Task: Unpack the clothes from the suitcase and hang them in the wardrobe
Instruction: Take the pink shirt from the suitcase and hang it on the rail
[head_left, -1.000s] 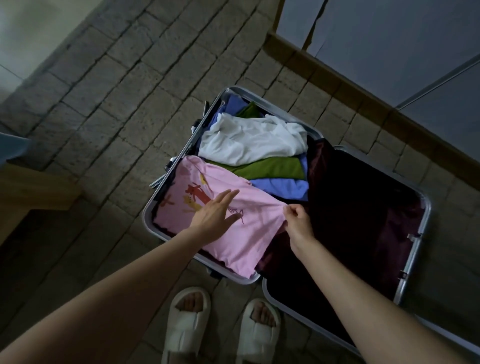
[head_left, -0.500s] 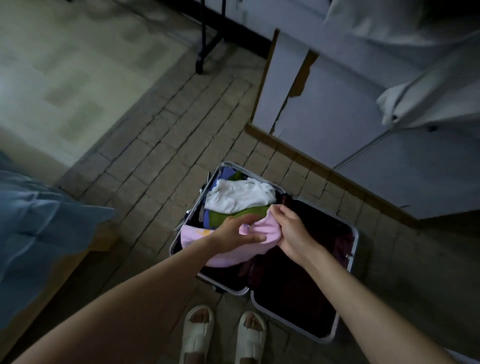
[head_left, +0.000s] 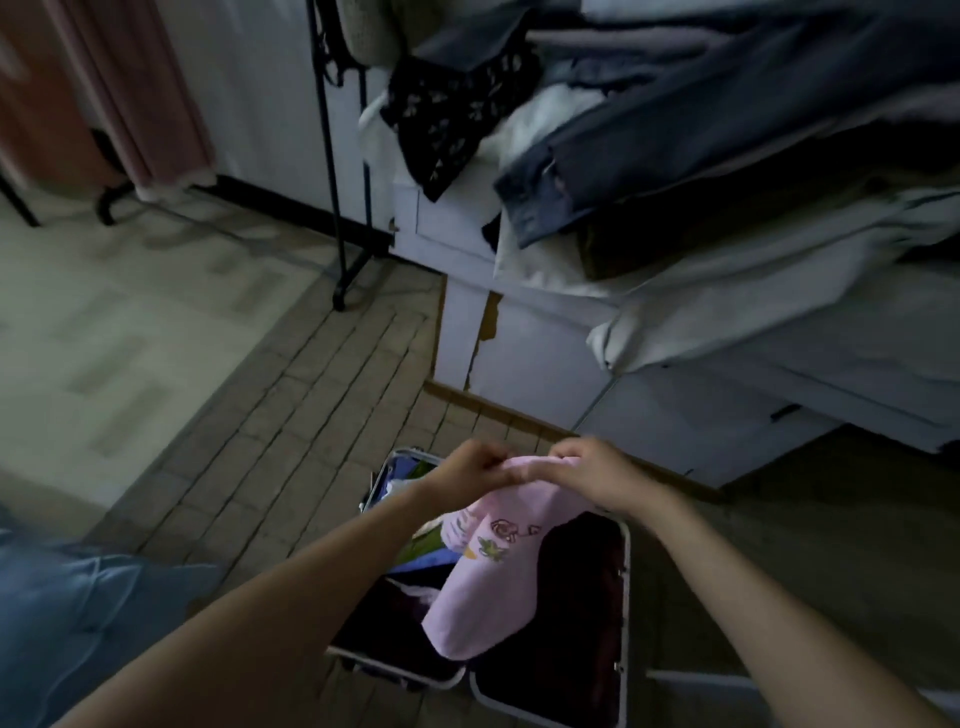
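The open suitcase (head_left: 626, 597) lies flat on the brick floor (head_left: 291, 415), close to the person. Its dark lining shows, and some folded clothes (head_left: 415, 545) in green and blue peek out on the left side.

Above the suitcase hangs a pink shirt (head_left: 483, 587). It hangs long-ways, straight down, with its top edge up at the hands and its bottom end low over the dark lining. A small drawing shows on its front.

The left hand (head_left: 467, 470) and the right hand (head_left: 592, 473) are side by side, and both pinch the top edge of the shirt with curled fingers.

Farther off stands a white cabinet (head_left: 519, 374). Jeans (head_left: 649, 145) and white cloth (head_left: 727, 312) hang over it. A black rack pole (head_left: 332, 197) stands to the left, with a pink curtain (head_left: 145, 88) beyond.
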